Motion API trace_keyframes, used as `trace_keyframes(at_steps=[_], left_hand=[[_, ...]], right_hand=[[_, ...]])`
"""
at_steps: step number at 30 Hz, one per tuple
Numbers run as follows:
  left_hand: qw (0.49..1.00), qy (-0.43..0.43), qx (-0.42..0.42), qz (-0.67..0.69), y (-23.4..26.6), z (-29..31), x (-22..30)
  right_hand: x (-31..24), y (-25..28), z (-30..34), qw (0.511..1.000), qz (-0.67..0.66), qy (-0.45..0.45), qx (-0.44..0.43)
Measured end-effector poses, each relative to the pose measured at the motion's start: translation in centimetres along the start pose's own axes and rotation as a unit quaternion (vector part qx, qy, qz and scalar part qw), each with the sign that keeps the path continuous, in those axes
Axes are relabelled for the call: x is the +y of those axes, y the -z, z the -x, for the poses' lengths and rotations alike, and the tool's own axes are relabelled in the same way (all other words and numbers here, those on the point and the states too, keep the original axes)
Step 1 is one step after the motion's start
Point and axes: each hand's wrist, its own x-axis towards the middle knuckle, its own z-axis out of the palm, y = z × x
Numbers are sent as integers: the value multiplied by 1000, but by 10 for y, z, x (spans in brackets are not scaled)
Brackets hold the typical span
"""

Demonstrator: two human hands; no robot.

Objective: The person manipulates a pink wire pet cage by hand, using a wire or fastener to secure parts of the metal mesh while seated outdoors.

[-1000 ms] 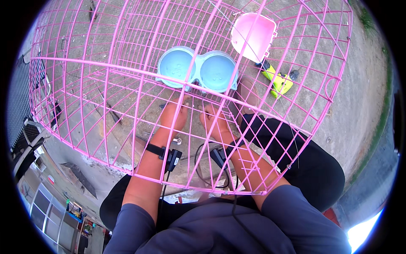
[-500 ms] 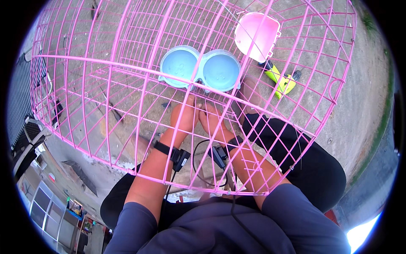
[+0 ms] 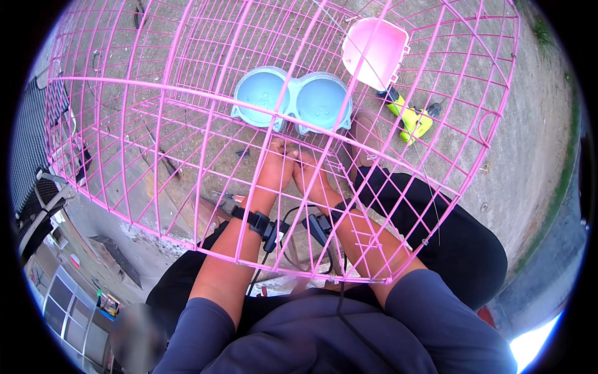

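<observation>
A pink wire cage [image 3: 163, 86] lies across the view, its bars crossing in front of both my forearms. Beneath the wires, a light blue double bowl [image 3: 321, 105] sits at the middle of the cage. My left hand [image 3: 278, 159] and my right hand [image 3: 305, 163] are close together at the bowl's near edge, with fingers curled inward. Fingertips meet just below where the two bowls join. What they pinch there, if anything, is too small and hidden by wires to make out.
A pink plastic tray [image 3: 375, 55] lies beyond the bowl to the right. Next to it is a yellow-green power drill [image 3: 412, 121]. A dark ribbed panel [image 3: 37, 137] stands at far left. Black straps with small devices [image 3: 274, 234] are on my wrists, with cables hanging.
The cage has shifted slightly to the left and up, the bowl with it. My hands stay together by the bowl's near edge. A blurred grey shape has appeared at lower left.
</observation>
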Motion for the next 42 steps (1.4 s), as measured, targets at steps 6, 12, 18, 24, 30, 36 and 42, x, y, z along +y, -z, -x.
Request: trace_keyframes(at_steps=[6, 12, 18, 24, 30, 36, 42], left_hand=[[997, 13, -32, 74, -6, -5, -8], [996, -38, -12, -81, 5, -1, -12], [985, -86, -8, -149, 17, -4, -19], [999, -8, -20, -38, 27, 2, -13], [997, -5, -15, -69, 31, 4, 7], [993, -37, 21, -114, 33, 4, 5], [997, -26, 52, -44, 35, 0, -3]], right_hand=[[-1, 10, 4, 999, 12, 16, 25], [2, 19, -2, 999, -17, -3, -38], [-4, 15, -4, 987, -31, -158, 13], [4, 9, -4, 992, 82, -78, 59], [-14, 21, 4, 998, 33, -42, 42], [-12, 17, 5, 998, -20, -29, 52], [-19, 16, 4, 998, -19, -50, 24]])
